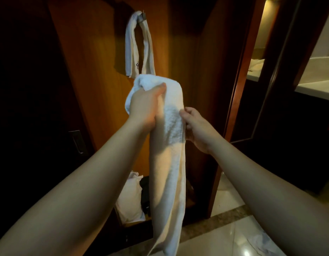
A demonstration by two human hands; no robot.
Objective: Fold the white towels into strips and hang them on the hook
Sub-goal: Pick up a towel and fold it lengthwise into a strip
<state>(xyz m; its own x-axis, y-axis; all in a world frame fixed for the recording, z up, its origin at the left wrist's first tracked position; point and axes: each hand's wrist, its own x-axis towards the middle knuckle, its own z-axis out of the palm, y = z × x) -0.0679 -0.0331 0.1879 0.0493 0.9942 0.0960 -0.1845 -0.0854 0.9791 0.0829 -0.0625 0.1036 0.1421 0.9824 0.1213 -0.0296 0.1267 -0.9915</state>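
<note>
The left hand (144,106) grips the top of a long white terry towel (169,163) folded into a strip, and the right hand (197,126) pinches its right edge. Behind, another white towel strip (129,45) hangs on the metal hook (142,15) of an orange-brown wooden panel (97,61). Below is a glossy marble floor (233,228).

A white towel (136,47) hangs looped over the hook (142,15) on the wooden panel (97,52).
</note>
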